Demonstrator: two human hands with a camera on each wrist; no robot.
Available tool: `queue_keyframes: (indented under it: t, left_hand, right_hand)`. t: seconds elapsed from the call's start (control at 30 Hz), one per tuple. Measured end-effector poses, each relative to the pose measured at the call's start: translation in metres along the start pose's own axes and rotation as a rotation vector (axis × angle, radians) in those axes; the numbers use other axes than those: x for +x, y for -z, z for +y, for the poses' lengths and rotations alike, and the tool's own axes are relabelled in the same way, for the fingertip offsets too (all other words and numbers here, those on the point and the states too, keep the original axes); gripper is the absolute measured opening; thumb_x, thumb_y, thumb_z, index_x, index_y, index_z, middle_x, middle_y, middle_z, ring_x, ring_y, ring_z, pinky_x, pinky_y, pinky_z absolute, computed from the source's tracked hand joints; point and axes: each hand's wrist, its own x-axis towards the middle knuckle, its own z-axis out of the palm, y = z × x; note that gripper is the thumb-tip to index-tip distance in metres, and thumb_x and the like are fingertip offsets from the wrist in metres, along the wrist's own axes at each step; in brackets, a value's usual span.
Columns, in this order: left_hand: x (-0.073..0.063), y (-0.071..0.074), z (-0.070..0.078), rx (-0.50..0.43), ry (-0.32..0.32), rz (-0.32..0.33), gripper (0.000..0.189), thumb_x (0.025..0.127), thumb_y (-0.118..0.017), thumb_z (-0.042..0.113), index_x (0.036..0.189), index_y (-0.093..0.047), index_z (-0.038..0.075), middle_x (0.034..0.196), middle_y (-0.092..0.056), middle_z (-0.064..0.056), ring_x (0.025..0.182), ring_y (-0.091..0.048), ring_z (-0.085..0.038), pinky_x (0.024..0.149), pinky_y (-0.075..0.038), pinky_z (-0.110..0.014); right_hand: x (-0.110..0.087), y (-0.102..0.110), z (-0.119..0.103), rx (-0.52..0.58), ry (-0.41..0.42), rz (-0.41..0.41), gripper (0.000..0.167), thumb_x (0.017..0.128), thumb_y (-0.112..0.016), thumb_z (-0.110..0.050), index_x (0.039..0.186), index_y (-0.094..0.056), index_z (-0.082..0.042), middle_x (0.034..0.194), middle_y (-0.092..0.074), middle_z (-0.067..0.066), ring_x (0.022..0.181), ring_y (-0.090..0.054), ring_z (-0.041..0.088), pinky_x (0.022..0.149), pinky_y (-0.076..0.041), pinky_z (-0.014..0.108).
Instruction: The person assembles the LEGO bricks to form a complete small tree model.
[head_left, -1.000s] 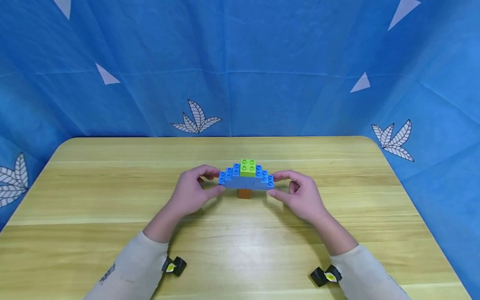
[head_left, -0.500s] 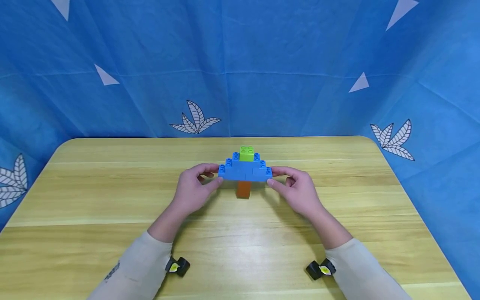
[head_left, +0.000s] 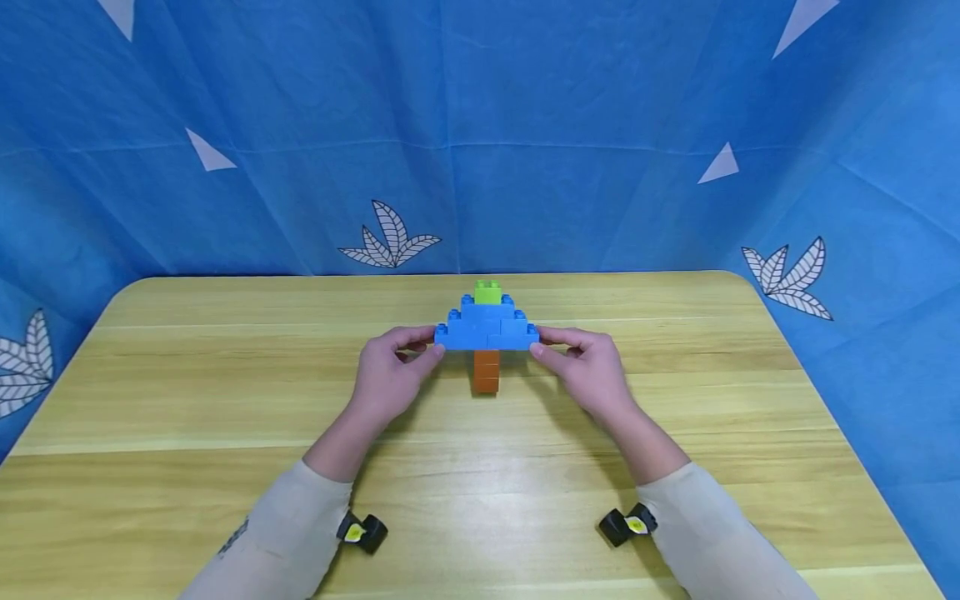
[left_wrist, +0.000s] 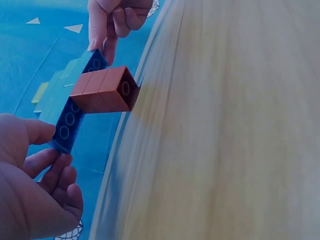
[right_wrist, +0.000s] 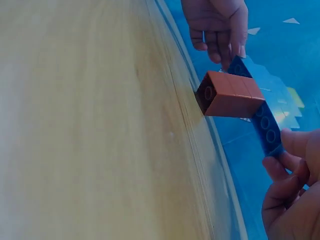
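Note:
Both hands hold up a tree-shaped model of toy building bricks [head_left: 487,325]. Its blue crown rises in steps to a green brick [head_left: 487,292] on top. Below the crown, an orange-brown trunk [head_left: 486,372] of stacked bricks points down. My left hand [head_left: 388,375] pinches the left end of the lowest blue row between thumb and fingers. At the right end of that row, my right hand [head_left: 588,371] pinches in the same way. Both wrist views show the hollow underside of the trunk [left_wrist: 102,90] and the round tubes under the blue row [right_wrist: 267,129].
The model is over the far middle of a light wooden table [head_left: 480,500]. Behind the table's far edge hangs a blue cloth [head_left: 570,100] printed with leaves and white triangles. Black wrist cameras [head_left: 362,532] are strapped at both sleeves.
Both hands have raised and tipped the brick model upright, so its front faces me and more of the trunk shows. The grip at both ends stays the same.

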Motion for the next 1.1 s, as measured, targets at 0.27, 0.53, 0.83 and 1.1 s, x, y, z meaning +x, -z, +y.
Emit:
queue_keyframes:
  t: [0.27,0.53,0.83,1.1]
  left_hand:
    - [0.002,-0.004,-0.001,-0.034,0.107,0.005,0.028,0.095,-0.070,0.019,0.119,-0.072,0.004,0.110,-0.069,-0.006,0.099,-0.058,-0.024,0.084,-0.049,-0.037]
    - [0.006,-0.004,-0.006,0.000,0.182,-0.010,0.026,0.096,-0.070,0.021,0.115,-0.073,0.004,0.109,-0.068,-0.007,0.103,-0.059,-0.024,0.088,-0.050,-0.039]
    - [0.009,-0.004,-0.012,0.075,0.145,-0.021,0.025,0.096,-0.069,0.022,0.112,-0.074,0.004,0.105,-0.069,-0.008,0.098,-0.060,-0.025,0.085,-0.050,-0.040]
    - [0.010,-0.004,-0.012,0.136,0.164,-0.044,0.026,0.097,-0.068,0.023,0.112,-0.073,0.003,0.104,-0.069,-0.008,0.096,-0.060,-0.025,0.083,-0.051,-0.040]
  right_hand:
    - [0.006,-0.006,0.000,0.065,-0.146,-0.049,0.028,0.092,-0.074,-0.019,0.116,-0.074,-0.005,0.115,-0.071,0.008,0.094,-0.066,0.021,0.070,-0.050,0.031]
    - [0.010,-0.012,0.002,0.031,-0.230,-0.071,0.030,0.094,-0.072,-0.022,0.117,-0.073,-0.003,0.121,-0.068,0.012,0.123,-0.054,0.029,0.099,-0.043,0.046]
    - [0.012,-0.014,-0.001,0.005,-0.287,-0.092,0.028,0.095,-0.071,-0.024,0.117,-0.074,-0.006,0.126,-0.065,0.011,0.127,-0.051,0.030,0.100,-0.042,0.048]
    - [0.014,-0.017,-0.001,-0.007,-0.312,-0.081,0.028,0.094,-0.073,-0.026,0.115,-0.075,-0.008,0.126,-0.065,0.010,0.125,-0.051,0.030,0.099,-0.043,0.048]
